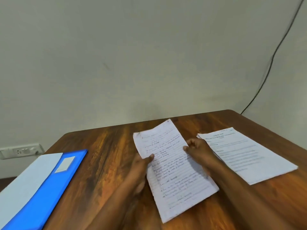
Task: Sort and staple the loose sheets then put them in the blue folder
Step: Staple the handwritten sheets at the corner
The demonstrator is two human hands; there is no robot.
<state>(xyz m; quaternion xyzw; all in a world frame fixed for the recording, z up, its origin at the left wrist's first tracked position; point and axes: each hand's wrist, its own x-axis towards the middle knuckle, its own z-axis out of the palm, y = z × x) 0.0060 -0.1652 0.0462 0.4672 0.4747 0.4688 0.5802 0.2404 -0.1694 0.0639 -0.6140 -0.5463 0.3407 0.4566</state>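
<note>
In the head view, the left hand (141, 165) pinched the left edge of the handwritten sheets (174, 170), thumb on top, while the right hand (199, 151) gripped their right edge with curled fingers. The sheets were lifted at the far end and bowed slightly, their near end low over the table (108, 146). A second pile of printed sheets (245, 155) lay flat just to the right, partly under the right forearm. The blue folder (49, 180) sat well apart at the left, with a white sheet (25, 181) resting on it. No stapler was visible.

The likeliest slip seemed to be pages fanning out of line, since only the edges were held. The forearm could also drag the printed pile askew or mix the two sets. A careless square-up might crease the bowed paper.
</note>
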